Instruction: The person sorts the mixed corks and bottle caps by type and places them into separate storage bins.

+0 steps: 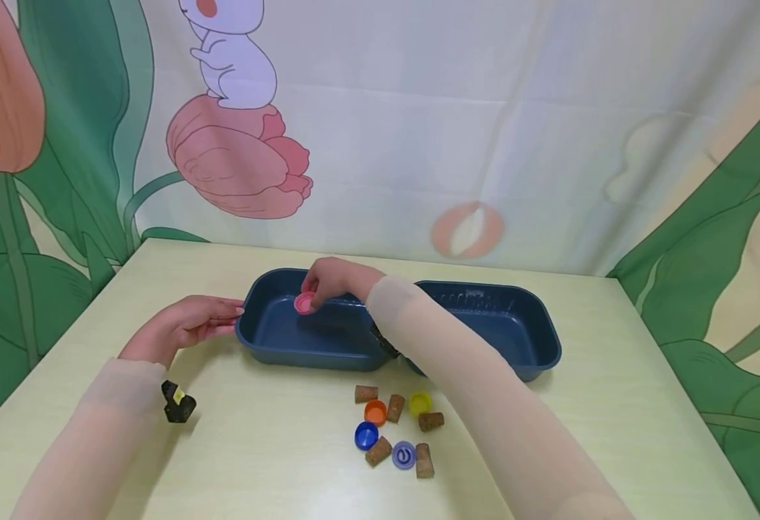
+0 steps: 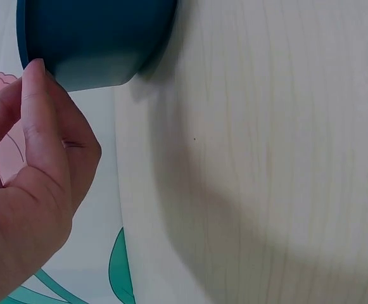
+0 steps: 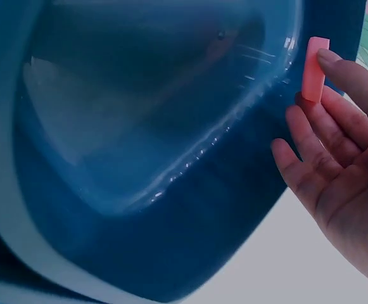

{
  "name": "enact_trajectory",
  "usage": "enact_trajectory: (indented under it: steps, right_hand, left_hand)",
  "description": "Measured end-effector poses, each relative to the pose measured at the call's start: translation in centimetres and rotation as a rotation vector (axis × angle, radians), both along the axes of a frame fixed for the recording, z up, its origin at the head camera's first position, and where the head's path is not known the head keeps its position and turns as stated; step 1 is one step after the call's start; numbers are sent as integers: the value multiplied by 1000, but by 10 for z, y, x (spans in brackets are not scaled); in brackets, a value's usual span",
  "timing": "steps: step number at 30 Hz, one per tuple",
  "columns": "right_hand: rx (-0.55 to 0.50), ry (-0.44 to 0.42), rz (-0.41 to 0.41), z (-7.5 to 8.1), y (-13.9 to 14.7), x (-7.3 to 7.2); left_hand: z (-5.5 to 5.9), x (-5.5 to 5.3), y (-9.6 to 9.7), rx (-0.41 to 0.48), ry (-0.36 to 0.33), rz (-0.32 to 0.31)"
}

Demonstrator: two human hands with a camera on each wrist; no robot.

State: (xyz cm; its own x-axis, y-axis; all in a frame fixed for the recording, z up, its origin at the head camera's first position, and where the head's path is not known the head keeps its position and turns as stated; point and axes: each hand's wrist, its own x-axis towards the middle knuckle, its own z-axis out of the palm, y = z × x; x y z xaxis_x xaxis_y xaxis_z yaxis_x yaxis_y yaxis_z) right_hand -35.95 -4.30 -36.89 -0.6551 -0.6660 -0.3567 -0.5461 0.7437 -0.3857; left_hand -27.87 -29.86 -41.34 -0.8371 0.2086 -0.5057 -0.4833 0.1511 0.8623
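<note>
In the head view, my right hand (image 1: pixel 333 279) holds a pink bottle cap (image 1: pixel 303 303) over the left blue tray (image 1: pixel 315 359). Thumb and fingertips pinch the cap (image 3: pixel 313 69) on edge in the right wrist view, with the other fingers spread below it. My left hand (image 1: pixel 201 320) grips the same tray at its left end. From the left wrist, its fingertips (image 2: pixel 37 73) show right at the tray's rim, and some fingers are hidden behind the thumb.
A second blue tray (image 1: pixel 542 339) stands to the right, partly behind my right forearm. In front of the trays lie several corks (image 1: pixel 424 461) and an orange cap (image 1: pixel 376 412), a yellow cap (image 1: pixel 420 404), a blue cap (image 1: pixel 366 436) and a purple cap (image 1: pixel 404 455). A patterned curtain (image 1: pixel 386 144) hangs behind the table.
</note>
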Motion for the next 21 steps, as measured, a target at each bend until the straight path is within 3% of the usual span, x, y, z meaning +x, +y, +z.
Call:
enact_trajectory:
  steps: [12, 21]
  right_hand:
    - [56, -36, -25, -8, -4, 2]
    - [72, 2, 35, -16, -2, 2]
  left_hand:
    - [2, 1, 1, -4, -6, 14]
    - [0, 0, -1, 19, -10, 9]
